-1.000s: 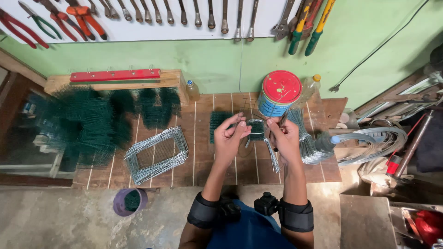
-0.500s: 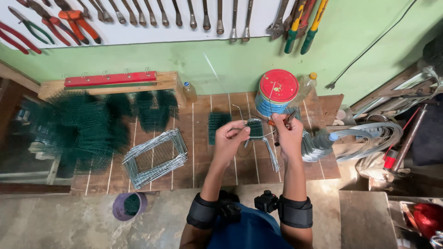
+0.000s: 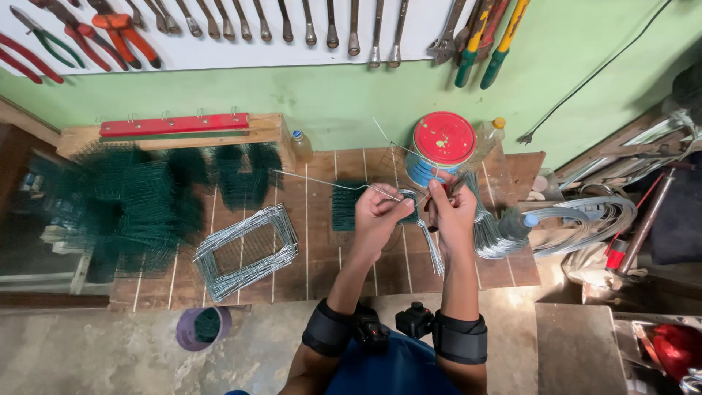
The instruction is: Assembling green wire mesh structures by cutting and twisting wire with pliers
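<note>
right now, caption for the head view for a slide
Both hands, left and right, bend wire above a wooden bench.

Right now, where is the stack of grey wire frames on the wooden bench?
In the head view, the stack of grey wire frames lies on the wooden bench, left of the left hand and right of the green mesh pile.

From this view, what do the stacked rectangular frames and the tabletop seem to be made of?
The rectangular frames look like bare metal wire: thin, grey, shiny strands bent into loops. The tabletop looks like unpainted wooden planks: brown, grained, with pale seams between boards. The left hand and right hand hold similar grey wire.
</note>
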